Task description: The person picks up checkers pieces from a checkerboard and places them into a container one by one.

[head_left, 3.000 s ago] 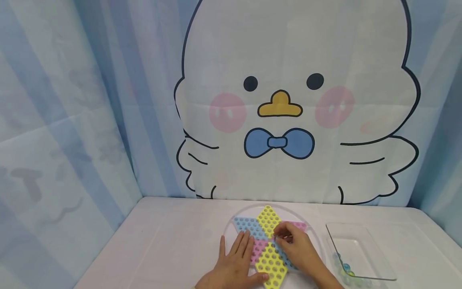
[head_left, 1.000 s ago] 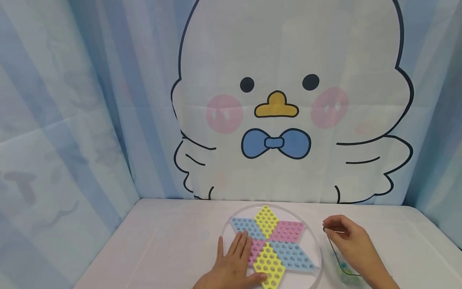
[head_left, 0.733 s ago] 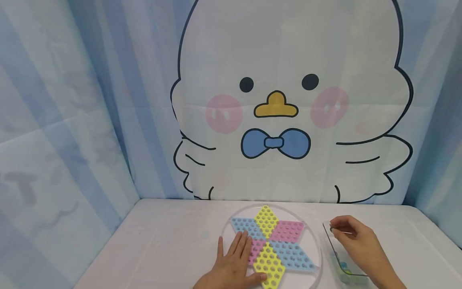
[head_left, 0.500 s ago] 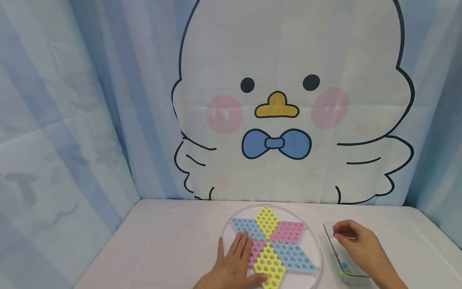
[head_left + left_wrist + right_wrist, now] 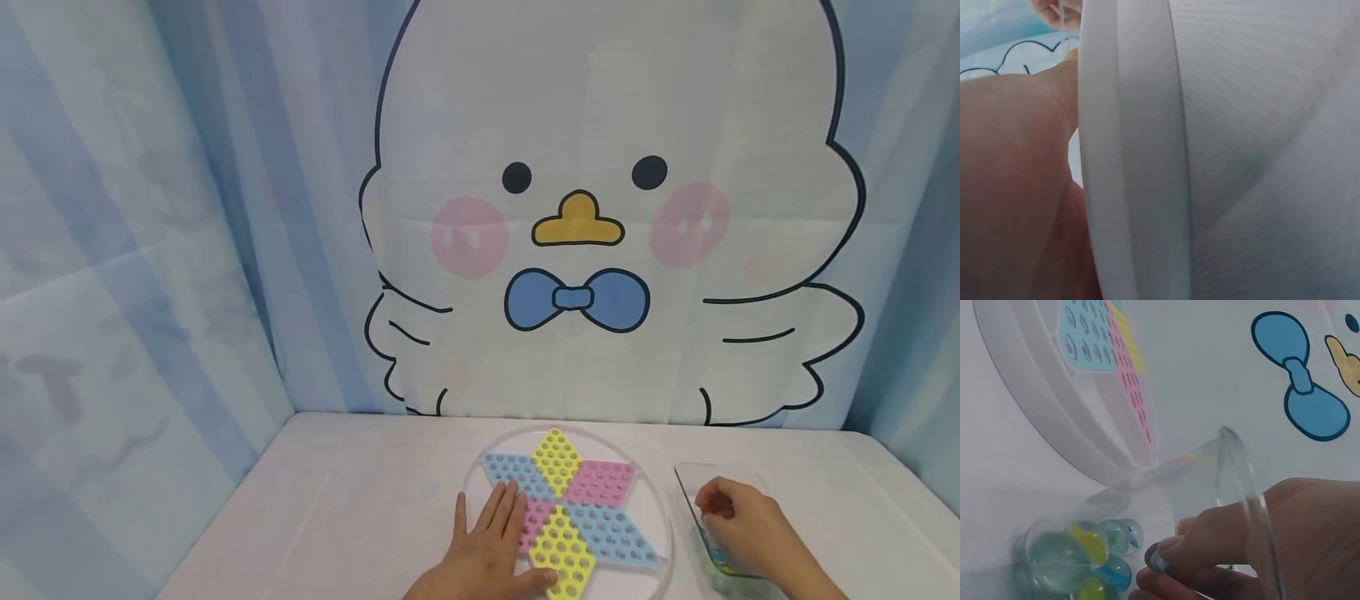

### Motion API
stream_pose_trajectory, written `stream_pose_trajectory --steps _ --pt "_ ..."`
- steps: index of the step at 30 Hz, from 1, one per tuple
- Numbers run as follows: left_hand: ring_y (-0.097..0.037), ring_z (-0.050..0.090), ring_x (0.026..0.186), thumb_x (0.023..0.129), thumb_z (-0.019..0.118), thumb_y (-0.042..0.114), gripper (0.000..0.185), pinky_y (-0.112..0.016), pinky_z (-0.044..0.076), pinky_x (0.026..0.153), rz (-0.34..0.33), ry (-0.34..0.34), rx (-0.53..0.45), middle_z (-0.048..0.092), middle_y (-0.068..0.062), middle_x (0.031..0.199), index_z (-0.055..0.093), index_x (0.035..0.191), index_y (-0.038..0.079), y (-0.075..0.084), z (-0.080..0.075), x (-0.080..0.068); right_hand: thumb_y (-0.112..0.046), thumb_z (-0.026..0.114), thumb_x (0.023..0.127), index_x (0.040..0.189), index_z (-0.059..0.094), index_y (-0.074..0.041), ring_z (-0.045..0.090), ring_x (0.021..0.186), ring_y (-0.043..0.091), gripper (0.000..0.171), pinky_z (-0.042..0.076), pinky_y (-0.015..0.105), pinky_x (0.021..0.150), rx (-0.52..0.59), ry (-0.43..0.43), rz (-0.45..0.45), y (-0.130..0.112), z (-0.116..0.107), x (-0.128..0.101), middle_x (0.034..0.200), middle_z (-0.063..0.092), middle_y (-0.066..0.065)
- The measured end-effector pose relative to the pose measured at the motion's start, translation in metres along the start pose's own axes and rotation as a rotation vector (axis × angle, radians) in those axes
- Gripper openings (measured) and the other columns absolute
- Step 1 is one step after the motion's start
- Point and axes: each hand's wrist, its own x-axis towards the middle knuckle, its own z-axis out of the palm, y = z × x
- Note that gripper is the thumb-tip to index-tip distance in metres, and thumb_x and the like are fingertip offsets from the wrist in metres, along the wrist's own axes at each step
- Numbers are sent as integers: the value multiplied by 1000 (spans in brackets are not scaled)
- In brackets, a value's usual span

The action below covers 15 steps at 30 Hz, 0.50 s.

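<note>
A round Chinese checkers board (image 5: 557, 460) with a blue, pink and yellow six-pointed star of holes lies on the table. My left hand (image 5: 480, 546) rests on its left part, fingers straight, thumb over the near yellow point. To the right of the board stands a clear plastic box (image 5: 682, 487). My right hand (image 5: 750, 525) reaches down into this box, and in the right wrist view its thumb and finger pinch a glass marble (image 5: 1155, 557). Several loose marbles (image 5: 1063, 565), some with yellow or blue swirls, lie in the box beside the fingertips.
The white-covered table (image 5: 352, 500) extends left of the board and right of the box. Behind it hangs a curtain (image 5: 465, 358) printed with a large white chick wearing a blue bow tie. Blue-striped fabric (image 5: 112, 333) closes off the left side.
My right hand has moved from the board's centre over to the box with a marble in its fingers, then lowered into the box. My left hand has stayed on the board.
</note>
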Motion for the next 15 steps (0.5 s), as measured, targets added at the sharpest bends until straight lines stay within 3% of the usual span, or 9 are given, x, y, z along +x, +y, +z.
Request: stream_pose_trajectory --steps 15 --pt "-24 8 156 84 28 87 106 -70 4 115 -5 -6 5 8 -4 168 15 160 16 -2 2 3 -1 66 83 86 62 -7 53 73 14 7 49 36 69 -63 3 -39 0 6 1 79 65 1"
